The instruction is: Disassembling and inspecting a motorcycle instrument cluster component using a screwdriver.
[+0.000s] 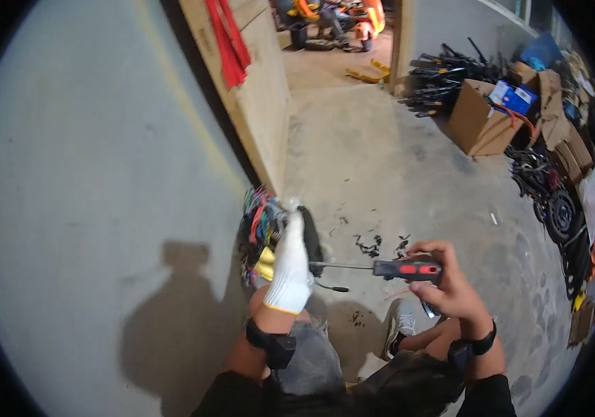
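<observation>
My left hand (287, 267), in a white knit glove, grips a dark object (311, 229) at the lower middle, its fingers largely hidden. A bundle of coloured wires (257, 215) and a yellow piece (265, 267) lie just left of it, and a short black cable (332, 287) hangs out to the right. My bare right hand (443, 278) is closed on a screwdriver with a red and black handle (407, 270), whose metal shaft points left to the dark object beside my gloved hand; its tip is hard to make out.
A wall (82, 139) and an open wooden door (262, 111) stand left, a doorway with scooters (370, 24) ahead. A cardboard box (478, 125), black parts (436, 80) and a wheel (560, 212) line the right side. Black scraps (368, 244) lie on the floor.
</observation>
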`<state>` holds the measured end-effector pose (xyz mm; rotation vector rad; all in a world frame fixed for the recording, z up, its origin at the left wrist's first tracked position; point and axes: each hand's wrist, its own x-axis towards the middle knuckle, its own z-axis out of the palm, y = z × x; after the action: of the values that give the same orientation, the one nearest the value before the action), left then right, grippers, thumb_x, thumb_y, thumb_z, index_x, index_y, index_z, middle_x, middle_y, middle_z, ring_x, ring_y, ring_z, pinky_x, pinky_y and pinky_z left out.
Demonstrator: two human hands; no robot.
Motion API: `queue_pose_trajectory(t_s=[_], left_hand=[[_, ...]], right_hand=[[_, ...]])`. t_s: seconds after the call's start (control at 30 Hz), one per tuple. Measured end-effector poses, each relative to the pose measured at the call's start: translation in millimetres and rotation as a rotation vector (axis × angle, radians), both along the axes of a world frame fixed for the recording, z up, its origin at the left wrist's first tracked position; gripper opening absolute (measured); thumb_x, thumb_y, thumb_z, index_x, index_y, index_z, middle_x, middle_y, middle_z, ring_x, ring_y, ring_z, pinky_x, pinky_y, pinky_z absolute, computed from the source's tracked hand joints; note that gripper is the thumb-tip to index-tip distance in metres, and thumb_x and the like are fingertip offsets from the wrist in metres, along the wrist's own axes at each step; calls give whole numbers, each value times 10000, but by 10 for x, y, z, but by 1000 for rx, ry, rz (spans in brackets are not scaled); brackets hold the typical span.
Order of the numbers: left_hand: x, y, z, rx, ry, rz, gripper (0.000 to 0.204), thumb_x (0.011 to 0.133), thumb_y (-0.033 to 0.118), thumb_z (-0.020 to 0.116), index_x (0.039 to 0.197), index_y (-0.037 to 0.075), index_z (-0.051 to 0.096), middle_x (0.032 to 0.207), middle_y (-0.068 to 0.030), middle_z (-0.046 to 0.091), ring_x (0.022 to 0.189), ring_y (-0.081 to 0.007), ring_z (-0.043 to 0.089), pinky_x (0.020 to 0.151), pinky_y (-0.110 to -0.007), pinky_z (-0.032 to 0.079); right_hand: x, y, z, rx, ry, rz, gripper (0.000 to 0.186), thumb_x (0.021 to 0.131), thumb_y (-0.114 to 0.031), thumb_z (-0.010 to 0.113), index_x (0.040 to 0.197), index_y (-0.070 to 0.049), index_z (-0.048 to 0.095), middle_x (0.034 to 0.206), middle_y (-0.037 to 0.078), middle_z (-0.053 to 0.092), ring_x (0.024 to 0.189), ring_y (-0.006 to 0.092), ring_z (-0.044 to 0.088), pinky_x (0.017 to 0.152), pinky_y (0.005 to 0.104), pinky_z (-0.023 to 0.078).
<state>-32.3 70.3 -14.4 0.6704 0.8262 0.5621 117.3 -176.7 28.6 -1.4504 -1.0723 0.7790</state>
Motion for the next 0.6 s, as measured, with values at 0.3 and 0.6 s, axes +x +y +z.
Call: queue_pose_trajectory(t_s=[0.3, 0.6], left_hand=[[-60, -136, -37, 74, -36, 48, 466, 983, 568, 562, 985, 104, 607, 759, -62, 636, 546, -177, 617, 508, -330, 531], [-52, -255, 209, 357, -57, 110, 474, 1007, 560, 511, 1011, 96, 606, 803, -32, 624, 592, -131, 587, 508, -291, 494]], right_hand=[[-49, 11, 159, 30, -56, -170, 357, 862, -109, 778, 1120, 24, 570, 1003, 161, 722, 789, 215, 732, 730, 324, 584], [61, 85, -37, 1, -21, -214, 310, 964, -197, 683, 1164, -2, 547, 1050, 125, 699, 990, 205, 704, 827, 321, 550]])
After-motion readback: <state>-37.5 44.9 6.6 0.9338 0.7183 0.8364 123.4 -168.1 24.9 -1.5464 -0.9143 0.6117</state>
